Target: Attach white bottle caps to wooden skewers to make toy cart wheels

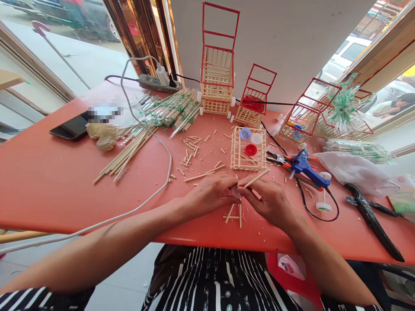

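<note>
Near the table's front edge, my left hand (215, 193) is closed on a small pale round cap (236, 191). My right hand (266, 196) meets it at the cap and pinches a short wooden stick (257, 178) that slants up to the right. Short sticks (240, 215) lie on the table just below my hands. Beyond the hands stands a small stick-built basket (234, 159) with a blue cap (245, 133), a white cap (256, 138) and a red cap (250, 150) on it.
Several stick carts with red handles (218, 77) stand at the back. Right lie a blue glue gun (306, 166), pliers (275, 158), a stick with white wheels (323, 207) and a black tool (372, 224). Left are stick bundles (171, 108), a phone (69, 128) and a white cable (170, 160).
</note>
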Motion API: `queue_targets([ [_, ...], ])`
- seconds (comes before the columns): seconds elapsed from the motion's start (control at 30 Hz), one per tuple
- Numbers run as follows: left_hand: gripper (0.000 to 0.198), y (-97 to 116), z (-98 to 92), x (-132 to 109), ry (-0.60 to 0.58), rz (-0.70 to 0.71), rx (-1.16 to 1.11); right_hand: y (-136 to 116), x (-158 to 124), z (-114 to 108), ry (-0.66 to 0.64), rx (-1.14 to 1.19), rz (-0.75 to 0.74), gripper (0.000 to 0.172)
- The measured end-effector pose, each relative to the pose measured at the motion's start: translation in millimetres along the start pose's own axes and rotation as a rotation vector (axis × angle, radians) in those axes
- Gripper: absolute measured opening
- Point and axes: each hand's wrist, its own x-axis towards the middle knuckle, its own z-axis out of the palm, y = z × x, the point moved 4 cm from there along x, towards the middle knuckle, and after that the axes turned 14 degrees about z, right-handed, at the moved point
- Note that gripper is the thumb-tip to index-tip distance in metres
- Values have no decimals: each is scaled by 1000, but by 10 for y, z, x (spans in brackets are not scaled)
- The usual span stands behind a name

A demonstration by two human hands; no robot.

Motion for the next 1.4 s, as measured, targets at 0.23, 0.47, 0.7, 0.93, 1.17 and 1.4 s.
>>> queue_targets([
  [0.23,18,24,-13,25,-13,-42,15,-27,11,-21,22,13,-17,16],
  [0.47,19,23,-25,23,21,-32,-31,-43,12,-37,45,25,-23,15],
  [0.7,17,-9,-13,21,37,-74,-65,-53,20,-44,50,42,-39,13],
  [0.93,13,-7,-8,22,54,-56,-121,-52,24,-44,24,72,-27,14],
  [1.17,11,-11,-10,27,39,-34,-157,-53,32,-46,5,98,-6,16],
  [1.4,13,-26,-9,41,23,-46,-158,-36,30,-54,21,89,23,13],
])
